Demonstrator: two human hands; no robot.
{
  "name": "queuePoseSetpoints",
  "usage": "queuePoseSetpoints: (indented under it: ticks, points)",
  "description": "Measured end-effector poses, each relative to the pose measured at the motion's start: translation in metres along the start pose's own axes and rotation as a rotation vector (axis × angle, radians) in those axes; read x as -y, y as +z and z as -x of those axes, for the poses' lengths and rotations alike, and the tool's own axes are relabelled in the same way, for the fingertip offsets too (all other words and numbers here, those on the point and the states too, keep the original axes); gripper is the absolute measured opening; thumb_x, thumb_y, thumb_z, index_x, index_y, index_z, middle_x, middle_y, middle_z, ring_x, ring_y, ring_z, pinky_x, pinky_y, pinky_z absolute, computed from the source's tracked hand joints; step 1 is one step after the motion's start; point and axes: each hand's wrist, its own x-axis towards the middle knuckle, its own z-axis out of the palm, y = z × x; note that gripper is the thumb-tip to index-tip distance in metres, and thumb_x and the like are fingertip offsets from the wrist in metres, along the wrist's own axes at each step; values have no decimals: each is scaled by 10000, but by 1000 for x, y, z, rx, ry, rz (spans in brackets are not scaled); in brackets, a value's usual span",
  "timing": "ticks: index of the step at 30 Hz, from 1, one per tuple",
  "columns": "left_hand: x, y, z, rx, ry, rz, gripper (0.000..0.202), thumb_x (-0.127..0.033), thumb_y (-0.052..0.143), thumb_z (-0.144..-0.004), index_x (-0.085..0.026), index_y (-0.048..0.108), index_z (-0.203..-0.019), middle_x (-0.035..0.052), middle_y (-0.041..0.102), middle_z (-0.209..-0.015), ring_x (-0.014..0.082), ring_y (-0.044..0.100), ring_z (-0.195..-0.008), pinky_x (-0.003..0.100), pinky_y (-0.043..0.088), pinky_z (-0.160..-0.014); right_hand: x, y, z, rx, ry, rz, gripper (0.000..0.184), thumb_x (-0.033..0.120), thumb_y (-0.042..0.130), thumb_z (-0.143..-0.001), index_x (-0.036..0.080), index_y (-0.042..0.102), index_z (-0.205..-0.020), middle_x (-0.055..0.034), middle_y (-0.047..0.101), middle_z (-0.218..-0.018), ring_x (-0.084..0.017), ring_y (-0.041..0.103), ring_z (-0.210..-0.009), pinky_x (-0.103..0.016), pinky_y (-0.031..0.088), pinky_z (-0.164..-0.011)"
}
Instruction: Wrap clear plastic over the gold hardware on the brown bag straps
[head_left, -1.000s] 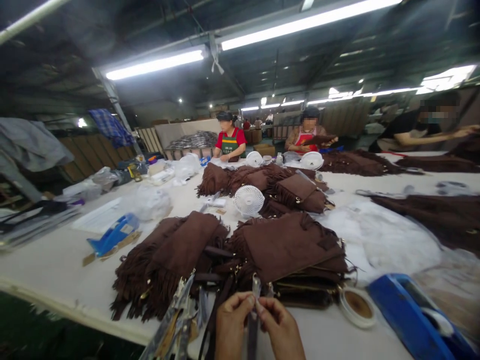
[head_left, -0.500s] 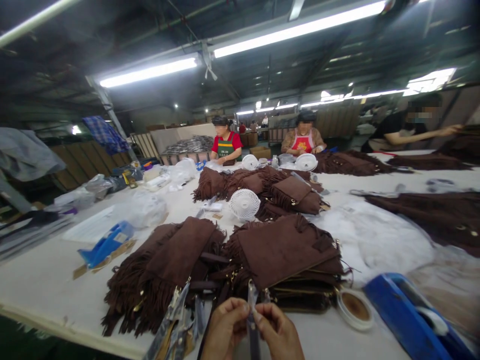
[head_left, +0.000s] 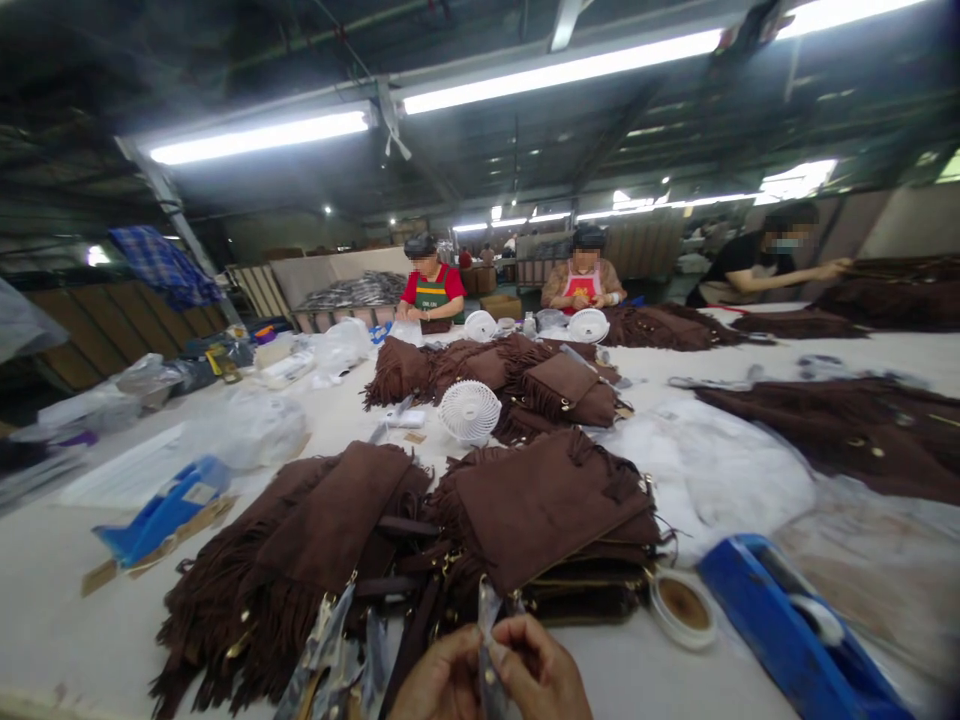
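Note:
At the table's near edge, my left hand [head_left: 439, 680] and my right hand [head_left: 536, 668] pinch a dark strap [head_left: 489, 605] with clear plastic around its end. The strap runs up from my fingers to a metal clasp at a stack of brown fringed suede bags [head_left: 551, 510]. My fingertips are closed on it from both sides; its lower part leaves the picture. Left of my hands, several plastic-wrapped strap ends [head_left: 337, 640] hang from a second pile of brown fringed bags [head_left: 330, 525].
A blue tape dispenser [head_left: 795, 620] and a round tape roll [head_left: 682, 608] lie at right. Another blue dispenser [head_left: 169, 505] is at left. A white fan [head_left: 469, 411], more bags [head_left: 574, 388] and plastic sheeting [head_left: 709, 470] lie beyond. Several people work across the white table [head_left: 60, 600].
The view has turned slightly right, so things sit further left. Both hands stay on the strap and appear slightly lower in the picture.

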Motion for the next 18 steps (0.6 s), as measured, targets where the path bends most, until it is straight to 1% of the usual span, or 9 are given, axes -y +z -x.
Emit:
queuePoseSetpoints:
  ticks: [2,3,7,10,12,14,16,18]
  points:
    - [3,1,0,30,-61,39,115,-238,699,-723,-138,652,-755,58,679,-697,183,622,-645,272,449,-604,0,0,0,-1,-9,13,193,355,605,-714,168,630,-749,-14,627,-665,-168,573,-633,-246,422,-598]
    - [3,1,1,12,-67,55,105,-229,708,-716,-147,646,-740,48,679,-692,176,620,-635,268,449,-600,0,0,0,-4,-14,25,188,352,597,-718,169,627,-747,-12,624,-666,-166,573,-634,-244,425,-603]
    - [0,9,3,-131,26,14,181,-181,803,-591,-148,633,-644,34,664,-616,156,602,-587,254,453,-594,-3,-1,-3,-19,-33,91,173,339,595,-719,170,628,-742,-15,622,-680,-169,566,-647,-243,425,-610]
    - [0,11,2,-167,68,-16,222,-193,840,-539,-133,641,-617,20,636,-570,132,591,-575,236,455,-619,-4,-1,-4,-17,-39,90,173,334,594,-720,167,629,-745,-20,626,-687,-173,566,-653,-250,423,-619]
    - [3,8,-1,-165,101,-45,241,-236,847,-543,-127,648,-622,16,630,-567,118,578,-559,227,447,-605,-5,-2,-5,-27,-36,68,177,338,598,-715,165,631,-740,-16,622,-682,-168,559,-647,-249,415,-613]
    - [8,3,-5,-167,137,-93,281,-295,853,-539,-123,651,-632,18,626,-563,121,566,-538,227,429,-555,-5,-3,-5,-23,-28,30,189,352,610,-710,166,632,-733,-10,615,-669,-158,545,-632,-242,401,-591]
    - [12,-2,-9,-174,144,-126,330,-349,860,-525,-122,656,-653,24,630,-568,131,561,-524,236,415,-524,-8,-4,-7,-8,-18,-13,212,376,632,-705,166,630,-730,-1,602,-647,-142,523,-603,-232,380,-557]
    - [15,-4,-11,-161,133,-125,372,-392,859,-524,-120,665,-688,33,633,-576,139,566,-526,248,421,-534,-14,-5,-8,-3,5,-66,264,421,666,-691,163,622,-726,8,582,-620,-123,498,-566,-219,358,-517]
